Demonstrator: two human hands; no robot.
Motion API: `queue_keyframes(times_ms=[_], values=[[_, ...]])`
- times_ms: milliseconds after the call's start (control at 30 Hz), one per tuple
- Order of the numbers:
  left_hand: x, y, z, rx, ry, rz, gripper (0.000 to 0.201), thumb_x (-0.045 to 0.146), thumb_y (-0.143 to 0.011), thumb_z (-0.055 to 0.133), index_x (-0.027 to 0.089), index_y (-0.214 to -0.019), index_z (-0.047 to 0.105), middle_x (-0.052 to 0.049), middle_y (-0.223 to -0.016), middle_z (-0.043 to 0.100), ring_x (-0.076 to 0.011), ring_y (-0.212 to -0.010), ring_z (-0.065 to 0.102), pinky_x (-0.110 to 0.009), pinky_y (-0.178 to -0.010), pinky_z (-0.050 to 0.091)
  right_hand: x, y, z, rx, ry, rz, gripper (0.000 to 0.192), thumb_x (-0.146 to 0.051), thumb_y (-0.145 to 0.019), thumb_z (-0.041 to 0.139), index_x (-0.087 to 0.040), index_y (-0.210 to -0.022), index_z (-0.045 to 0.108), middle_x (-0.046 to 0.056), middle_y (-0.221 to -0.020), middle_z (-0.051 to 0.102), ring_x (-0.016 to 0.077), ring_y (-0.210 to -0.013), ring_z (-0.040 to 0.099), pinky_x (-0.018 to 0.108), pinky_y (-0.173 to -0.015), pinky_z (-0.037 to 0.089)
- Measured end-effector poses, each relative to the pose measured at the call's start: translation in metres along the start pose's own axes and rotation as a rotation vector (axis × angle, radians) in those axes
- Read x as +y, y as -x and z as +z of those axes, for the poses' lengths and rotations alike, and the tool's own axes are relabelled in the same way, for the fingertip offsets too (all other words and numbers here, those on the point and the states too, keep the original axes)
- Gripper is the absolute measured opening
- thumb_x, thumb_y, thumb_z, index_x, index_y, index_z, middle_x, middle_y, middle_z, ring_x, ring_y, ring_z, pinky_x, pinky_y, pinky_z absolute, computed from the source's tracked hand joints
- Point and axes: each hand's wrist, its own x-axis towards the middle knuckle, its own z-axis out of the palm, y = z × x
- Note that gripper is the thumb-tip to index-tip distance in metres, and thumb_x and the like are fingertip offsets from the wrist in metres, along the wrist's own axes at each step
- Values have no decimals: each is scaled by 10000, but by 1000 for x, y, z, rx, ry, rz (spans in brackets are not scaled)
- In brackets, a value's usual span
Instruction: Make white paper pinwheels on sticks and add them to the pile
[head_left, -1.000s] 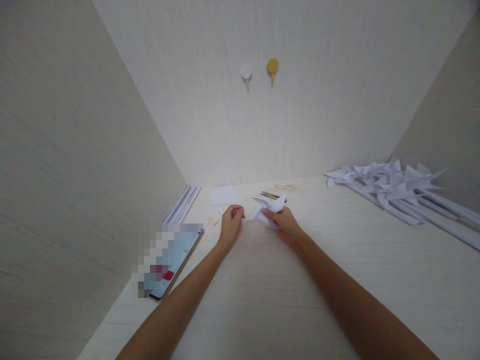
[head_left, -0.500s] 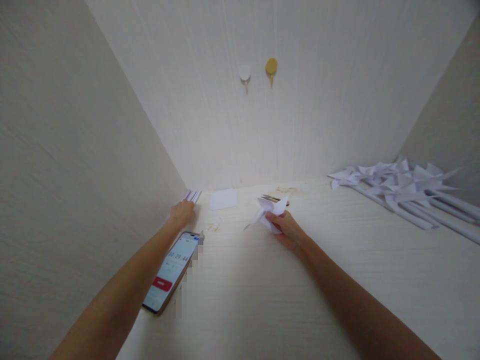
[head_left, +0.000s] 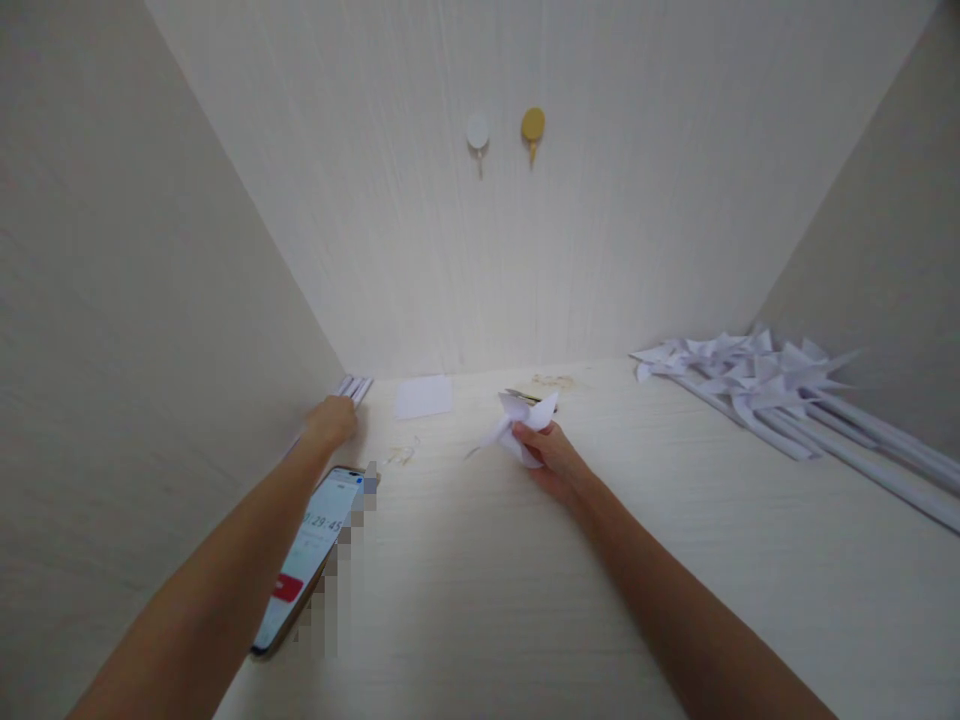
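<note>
Right hand (head_left: pixel 551 458) pinches a light, easily crushed paper pinwheel head (head_left: pixel 523 420) at its folds; left hand (head_left: pixel 330 418), grip unclear, reaches rolled paper sticks (head_left: pixel 355 387).

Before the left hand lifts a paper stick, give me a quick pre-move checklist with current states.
1. Left hand on the paper sticks by the left wall: ok, it is at them; whether it grips one, cannot tell.
2. Right hand holding the folded paper pinwheel: ok.
3. Phone clear of the left forearm: not ok, it lies right beside or under it.
4. Scissors clear of the right hand: cannot tell, mostly hidden behind the pinwheel.
5. Finished pinwheels piled far right, out of the way: ok.
</note>
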Motion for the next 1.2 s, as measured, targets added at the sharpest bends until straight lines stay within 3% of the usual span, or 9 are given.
queue_keyframes(times_ms=[133,267,433,667,733,867,967,1067,1200], values=[[6,9,-27,10,308,3,218,144,-682,522,33,-849,609,-225,-975,601,-360,-1027,502,-427,-792,405,-1,0,-2,-47,1,1,268,-275,-425,774,-215,-618,597,-39,-594,634,109,-590,570,242,-645,461],[29,55,-40,-126,688,140,238,216,-786,402,73,-748,588,-100,-795,648,-176,-809,586,-287,-746,441,-3,3,-2,-118,-13,21,331,-285,-410,782,-214,-666,583,-32,-627,640,137,-688,605,269,-712,466],[72,140,-4,-736,1529,197,143,234,-689,558,97,-668,593,-62,-697,641,-91,-604,577,-192,-633,452,-7,6,-6,-45,-87,-74,335,-312,-464,769,-228,-714,561,-25,-732,660,158,-856,606,297,-813,446],[106,177,26,-1042,1662,351,119,204,-633,616,86,-648,621,-64,-692,637,-96,-605,579,-203,-619,443,-5,2,-14,80,-42,-155,293,-293,-491,750,-218,-719,581,3,-758,661,162,-802,595,286,-749,458],[111,175,26,-1019,1730,338,134,173,-617,627,89,-722,623,-68,-760,642,-88,-609,575,-198,-609,440,0,4,-9,63,14,-112,289,-278,-469,758,-203,-694,593,-1,-703,651,146,-713,584,266,-690,456],[116,167,36,-691,1908,324,167,274,-675,598,109,-695,585,-6,-588,571,-21,-404,411,-161,-385,286,10,12,4,-92,83,74,294,-328,-470,754,-183,-679,608,-7,-595,621,122,-533,525,274,-572,443],[113,159,46,-573,1940,395,278,377,-692,566,102,-658,571,23,-481,497,-8,-332,316,-179,-337,157,11,15,6,-60,-14,46,304,-317,-456,771,-210,-685,602,-18,-669,642,125,-641,564,281,-690,453],[110,155,49,-527,2021,367,346,392,-664,593,110,-863,574,44,-490,499,-10,-324,302,-184,-346,135,8,14,-3,8,-84,96,301,-315,-458,778,-224,-666,581,-43,-685,635,104,-669,567,272,-728,454],[108,158,43,-547,2062,378,428,408,-649,611,116,-954,543,71,-464,459,-12,-318,296,-186,-353,135,6,15,-12,-105,-42,273,309,-325,-483,767,-201,-684,569,-28,-678,625,109,-674,567,275,-677,464]])
